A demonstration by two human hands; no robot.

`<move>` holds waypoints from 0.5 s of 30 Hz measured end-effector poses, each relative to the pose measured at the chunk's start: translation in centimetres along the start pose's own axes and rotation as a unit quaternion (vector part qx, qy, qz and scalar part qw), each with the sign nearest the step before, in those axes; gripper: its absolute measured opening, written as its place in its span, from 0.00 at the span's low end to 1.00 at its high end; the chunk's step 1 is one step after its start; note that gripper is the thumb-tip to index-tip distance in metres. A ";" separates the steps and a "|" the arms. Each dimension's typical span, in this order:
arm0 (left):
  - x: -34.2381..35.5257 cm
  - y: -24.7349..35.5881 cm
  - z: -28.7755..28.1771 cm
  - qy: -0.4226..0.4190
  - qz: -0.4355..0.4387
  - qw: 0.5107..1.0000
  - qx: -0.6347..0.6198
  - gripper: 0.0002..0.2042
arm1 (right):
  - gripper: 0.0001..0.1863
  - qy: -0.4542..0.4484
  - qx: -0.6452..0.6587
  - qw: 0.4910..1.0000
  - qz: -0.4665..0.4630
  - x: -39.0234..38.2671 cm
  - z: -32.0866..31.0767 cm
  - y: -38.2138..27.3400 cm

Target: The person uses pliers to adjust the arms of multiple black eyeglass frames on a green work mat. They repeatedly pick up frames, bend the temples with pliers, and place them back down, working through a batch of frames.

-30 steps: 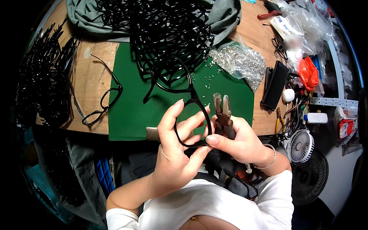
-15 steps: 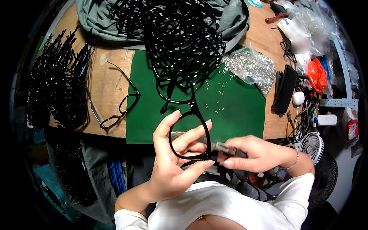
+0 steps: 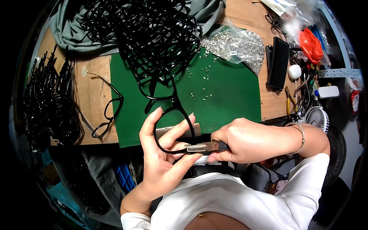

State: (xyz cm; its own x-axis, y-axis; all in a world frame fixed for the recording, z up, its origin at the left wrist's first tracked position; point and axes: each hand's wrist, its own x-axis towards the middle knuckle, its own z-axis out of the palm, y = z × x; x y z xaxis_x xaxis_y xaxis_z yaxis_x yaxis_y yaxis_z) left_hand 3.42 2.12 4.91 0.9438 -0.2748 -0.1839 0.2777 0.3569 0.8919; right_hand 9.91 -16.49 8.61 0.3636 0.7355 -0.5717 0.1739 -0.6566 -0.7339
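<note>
My left hand (image 3: 163, 168) holds a black glasses frame (image 3: 175, 103) by its nearer rim, thumb below and fingers around and through the lens opening. The farther rim reaches over the green mat (image 3: 230, 107). My right hand (image 3: 239, 142) is wrapped round the dark handles of metal pliers (image 3: 203, 147). Their jaws lie over the frame's near right corner, close to my left thumb; the exact grip point is hidden. Behind my left fingers, a textured metal block (image 3: 195, 129) rests at the mat's front edge.
A heap of black frames (image 3: 157, 38) lies on grey cloth (image 3: 65, 36). Black temple arms (image 3: 46, 103) and one pair of glasses (image 3: 121, 97) are at left. Tiny silver parts (image 3: 204, 78) lie near their bag (image 3: 241, 46). Right: a black case (image 3: 278, 63), yellow-handled pliers (image 3: 288, 100), a fan (image 3: 318, 117).
My right hand has brought the pliers left onto the frame's corner; they were apart from it before. My left hand still holds the frame. The whole view has shifted.
</note>
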 end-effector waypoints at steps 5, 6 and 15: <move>0.5 0.5 0.0 0.030 -0.001 0.999 0.025 0.40 | 0.25 -0.001 0.114 0.993 -0.031 -0.1 -1.5 1.3; 0.5 0.6 -0.1 0.032 0.001 0.999 0.032 0.39 | 0.26 0.039 0.088 0.995 -0.042 0.3 -1.2 2.2; -2.2 -2.8 -1.7 -0.033 0.072 0.996 0.035 0.37 | 0.24 0.242 -0.211 0.947 -0.002 2.4 3.6 6.5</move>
State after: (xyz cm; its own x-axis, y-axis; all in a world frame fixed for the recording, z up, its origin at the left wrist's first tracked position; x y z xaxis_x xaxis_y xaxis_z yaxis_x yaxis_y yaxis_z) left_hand 0.89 3.25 2.10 0.9585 -0.2840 -0.0258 0.1242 0.3343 0.9343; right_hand 8.63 -18.44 1.15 0.7218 0.6419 -0.2587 0.4888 -0.7374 -0.4661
